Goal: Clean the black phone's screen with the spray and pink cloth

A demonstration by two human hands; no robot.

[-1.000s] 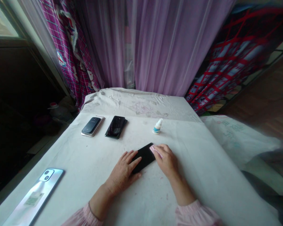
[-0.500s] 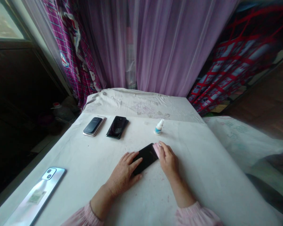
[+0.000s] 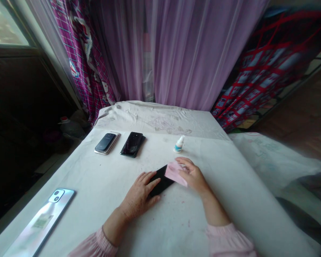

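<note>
A black smartphone (image 3: 162,182) lies at a slant on the white-covered table. My left hand (image 3: 141,192) holds it down at its left end, with the fingers over the screen and the thumb along the near edge. In my right hand (image 3: 194,175) is a small pink cloth (image 3: 175,173), pinched between thumb and fingers. The cloth spreads over the phone's right end and hides it. Beyond the phone stands a small white dropper bottle (image 3: 178,144) with a blue label, upright and touched by neither hand.
Two stacked phones (image 3: 106,142) lie at the back left. Beside them is another pair of black phones (image 3: 132,145). A large silvery-blue phone (image 3: 41,225) lies face down at the near left. Purple curtains (image 3: 182,53) hang behind the table (image 3: 216,214).
My right hand has lifted and turned slightly to the right, so more of the pink cloth shows over the phone's right end. My left hand stays on the phone.
</note>
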